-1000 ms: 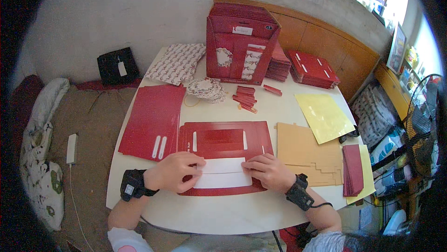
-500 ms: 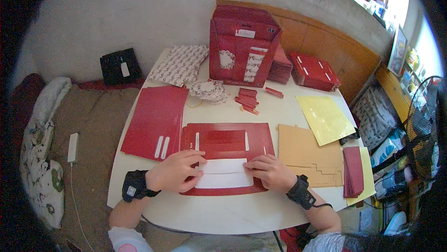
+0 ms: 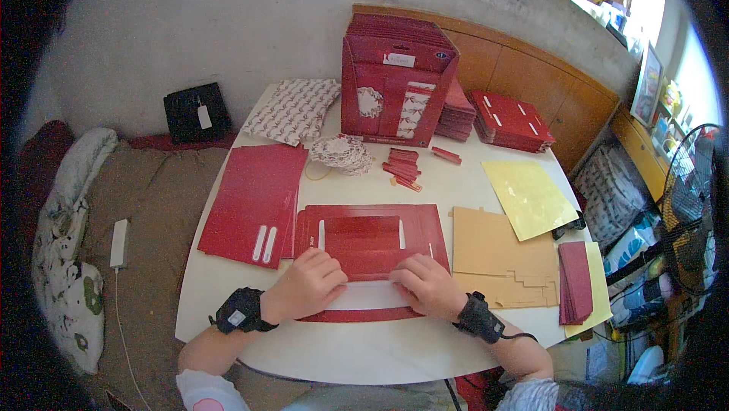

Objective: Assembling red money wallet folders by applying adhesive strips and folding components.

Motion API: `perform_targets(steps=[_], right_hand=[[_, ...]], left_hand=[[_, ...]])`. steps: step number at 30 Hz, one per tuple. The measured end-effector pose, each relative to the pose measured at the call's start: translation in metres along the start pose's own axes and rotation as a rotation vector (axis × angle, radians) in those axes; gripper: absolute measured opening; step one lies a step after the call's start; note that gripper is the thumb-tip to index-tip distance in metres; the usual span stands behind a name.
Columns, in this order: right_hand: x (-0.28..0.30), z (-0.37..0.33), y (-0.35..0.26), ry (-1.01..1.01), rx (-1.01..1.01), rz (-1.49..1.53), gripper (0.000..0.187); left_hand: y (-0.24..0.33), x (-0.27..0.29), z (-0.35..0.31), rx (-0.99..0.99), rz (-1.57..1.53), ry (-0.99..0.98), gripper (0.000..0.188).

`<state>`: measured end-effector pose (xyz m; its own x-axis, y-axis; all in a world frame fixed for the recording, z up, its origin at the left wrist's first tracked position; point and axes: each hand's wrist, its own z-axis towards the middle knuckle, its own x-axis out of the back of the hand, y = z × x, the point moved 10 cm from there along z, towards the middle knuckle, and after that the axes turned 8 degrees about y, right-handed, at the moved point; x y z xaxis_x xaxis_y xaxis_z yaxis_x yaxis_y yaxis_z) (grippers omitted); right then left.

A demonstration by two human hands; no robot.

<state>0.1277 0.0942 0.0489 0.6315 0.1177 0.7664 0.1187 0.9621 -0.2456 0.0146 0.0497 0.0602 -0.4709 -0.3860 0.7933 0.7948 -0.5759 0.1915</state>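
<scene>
A dark red cardboard sheet with a raised red panel lies in front of me. Along its near part runs a white flap, only a strip of which shows between my hands. My left hand has its fingers bent and pressed together on the left end of this flap. At the right end, my right hand pinches it in the same way, fingers curled. The fingertips and thumbs partly cover the flap's ends. A black band sits on each wrist.
Left lies a stack of red sheets; right, tan cardboard, a yellow sheet and dark red strips. Farther back are a red display box, patterned paper, white paper pieces, small red pieces and red stacks.
Both hands have moved inward, closer together over the flap. Its upper white half no longer shows; red surface appears there, with a white strip below.
</scene>
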Motion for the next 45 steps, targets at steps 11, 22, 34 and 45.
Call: perform_targets(steps=[11,22,34,45], right_hand=[[-0.003,-0.004,-0.028,-0.1,0.129,-0.118,0.024],[-0.006,-0.002,-0.034,-0.091,0.146,-0.197,0.022],[-0.008,-0.003,-0.032,-0.125,0.119,-0.185,0.025],[-0.006,-0.003,-0.033,-0.097,0.106,-0.198,0.025]], left_hand=[[0.034,-0.015,-0.006,-0.174,0.057,-0.159,0.02],[0.039,-0.019,-0.009,-0.132,0.093,-0.143,0.025],[0.04,-0.024,-0.012,-0.129,0.153,-0.181,0.025],[0.052,-0.021,-0.01,-0.177,0.344,-0.154,0.016]])
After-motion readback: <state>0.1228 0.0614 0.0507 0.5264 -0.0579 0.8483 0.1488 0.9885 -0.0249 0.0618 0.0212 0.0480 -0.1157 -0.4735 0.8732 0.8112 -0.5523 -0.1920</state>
